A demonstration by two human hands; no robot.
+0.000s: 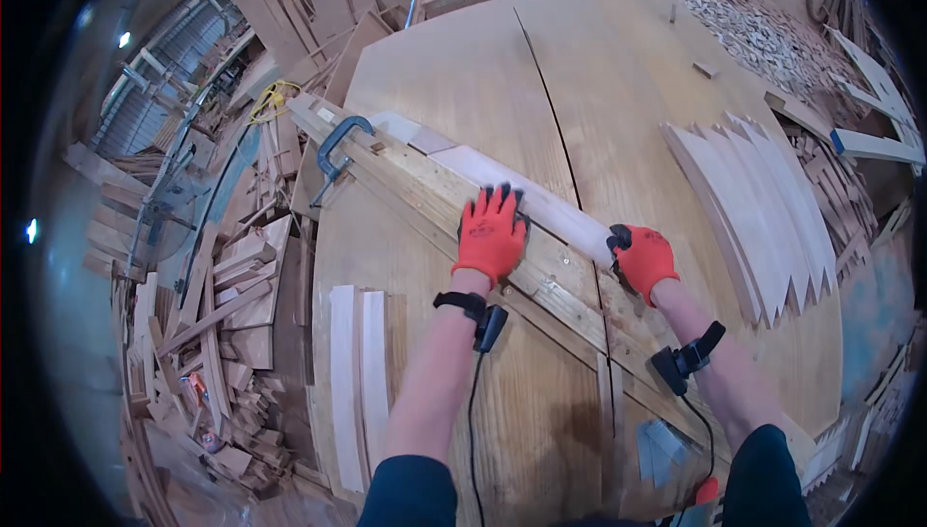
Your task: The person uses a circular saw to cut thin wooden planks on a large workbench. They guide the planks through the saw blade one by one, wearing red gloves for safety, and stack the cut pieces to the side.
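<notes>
- The pale board (555, 213) lies slantwise across the middle of the worktable (435, 54), along the far side of a long timber (425, 175), its left end farther away than its right.
- The left hand (491, 237), in a red glove, lies palm down over the timber, fingers extended and slightly apart, closed around nothing; the fingertips reach the pale board.
- The right hand (645, 259), also gloved, is at the board's right end with fingers curled inward; the fingertips are partly hidden, so I cannot tell whether they grip it.
- A blue-grey C-clamp (338, 146) sits on the timber toward its far left end.
- To the right lie several curved pale pieces (763, 218) with pointed ends, side by side.
- Near left, two pale strips (345, 382) lie side by side.
- Left of the table, wood offcuts (232, 295) are heaped.
</notes>
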